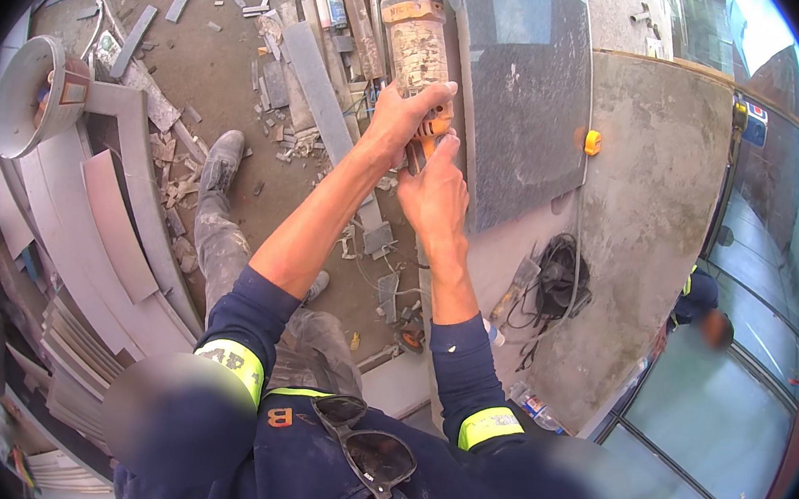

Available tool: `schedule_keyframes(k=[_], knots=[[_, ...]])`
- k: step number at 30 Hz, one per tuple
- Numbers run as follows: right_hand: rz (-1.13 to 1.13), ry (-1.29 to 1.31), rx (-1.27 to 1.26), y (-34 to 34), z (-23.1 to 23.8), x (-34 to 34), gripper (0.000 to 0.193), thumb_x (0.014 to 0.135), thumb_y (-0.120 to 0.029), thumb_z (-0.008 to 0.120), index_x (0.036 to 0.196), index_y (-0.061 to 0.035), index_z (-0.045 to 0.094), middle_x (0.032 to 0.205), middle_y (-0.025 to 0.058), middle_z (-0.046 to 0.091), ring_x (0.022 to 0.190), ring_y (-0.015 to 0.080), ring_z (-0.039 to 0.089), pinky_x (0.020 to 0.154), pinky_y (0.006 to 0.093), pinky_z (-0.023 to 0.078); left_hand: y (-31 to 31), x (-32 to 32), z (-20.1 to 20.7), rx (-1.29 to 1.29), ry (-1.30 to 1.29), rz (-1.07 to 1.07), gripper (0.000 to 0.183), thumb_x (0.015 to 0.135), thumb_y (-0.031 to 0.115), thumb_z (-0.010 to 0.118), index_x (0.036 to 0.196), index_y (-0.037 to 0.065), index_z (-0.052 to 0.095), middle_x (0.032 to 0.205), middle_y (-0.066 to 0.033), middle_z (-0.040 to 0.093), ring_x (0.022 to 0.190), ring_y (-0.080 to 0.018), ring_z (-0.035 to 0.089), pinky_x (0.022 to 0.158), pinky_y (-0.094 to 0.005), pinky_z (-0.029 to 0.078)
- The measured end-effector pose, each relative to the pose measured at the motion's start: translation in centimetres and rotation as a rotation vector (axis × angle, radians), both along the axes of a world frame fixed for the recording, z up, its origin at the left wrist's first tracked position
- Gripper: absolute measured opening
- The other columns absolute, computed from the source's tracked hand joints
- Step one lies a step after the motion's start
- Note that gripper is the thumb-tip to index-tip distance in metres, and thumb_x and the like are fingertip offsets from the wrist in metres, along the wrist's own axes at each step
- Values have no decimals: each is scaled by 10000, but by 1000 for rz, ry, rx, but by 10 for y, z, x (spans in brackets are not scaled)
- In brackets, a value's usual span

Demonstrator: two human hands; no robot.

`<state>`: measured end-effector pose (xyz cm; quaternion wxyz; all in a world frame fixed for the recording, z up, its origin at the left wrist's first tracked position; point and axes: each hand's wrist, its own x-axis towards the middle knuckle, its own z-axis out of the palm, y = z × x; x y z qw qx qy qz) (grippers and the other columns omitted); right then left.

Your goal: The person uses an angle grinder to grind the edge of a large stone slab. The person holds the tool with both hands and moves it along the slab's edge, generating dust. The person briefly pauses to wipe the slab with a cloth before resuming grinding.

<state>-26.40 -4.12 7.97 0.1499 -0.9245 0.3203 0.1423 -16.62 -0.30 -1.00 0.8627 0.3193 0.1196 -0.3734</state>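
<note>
Both my hands are wrapped round a dusty yellow angle grinder (413, 51). My left hand (402, 120) grips the rear of its body, thumb across the top. Just below it, my right hand (436, 193) is closed on the narrow back handle. The grinder's metal head points away from me, beside the left edge of a dark grey stone slab (532, 118). Its disc is mostly out of sight at the top, so I cannot tell whether it touches the slab.
A yellow tape measure (593, 142) and a black strapped item (565, 277) lie right of the slab on a concrete ledge (656, 178). Stone offcuts (178, 5) litter the floor. Leftward are a bucket (24, 107) and stacked curved panels (76, 209); glass panels (722, 396) stand right.
</note>
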Motion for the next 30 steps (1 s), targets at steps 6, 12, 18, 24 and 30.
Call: schedule_keyframes(k=[6,12,18,24,30], knots=[[-9,-2,8,-7,-8,36,773,931,-192,725,1547,79,343,1110,371,752,1076,559,721,936,616,559,-5,35,-7,-29,31,-17,441,914,304,867,1150,5,645,926,-104,715,732,-214,740,674,-388,649],[43,-46,-15,-11,-15,83,693,924,-153,746,1462,84,379,1088,357,760,1041,556,735,909,637,568,-11,90,-12,-6,-3,-34,401,928,339,854,1120,34,678,917,-94,737,768,-209,749,706,-369,646],[26,-58,-13,-3,-12,71,614,921,-149,706,1400,79,395,1076,388,744,1049,585,713,925,640,547,-5,82,-10,-25,13,-51,439,870,331,893,1094,15,688,923,-103,734,745,-211,741,688,-383,639],[-13,-28,-12,3,-7,7,678,931,-151,713,1474,67,373,1088,376,747,1040,572,715,895,634,555,2,9,-2,-32,15,-25,391,936,319,848,1104,17,666,900,-114,728,719,-210,740,673,-380,650],[3,-54,4,-8,-15,27,673,930,-146,713,1472,76,381,1086,380,746,1049,579,711,902,629,556,-2,32,-5,-44,39,-33,427,904,295,874,1139,12,656,927,-106,718,718,-209,737,658,-381,644]])
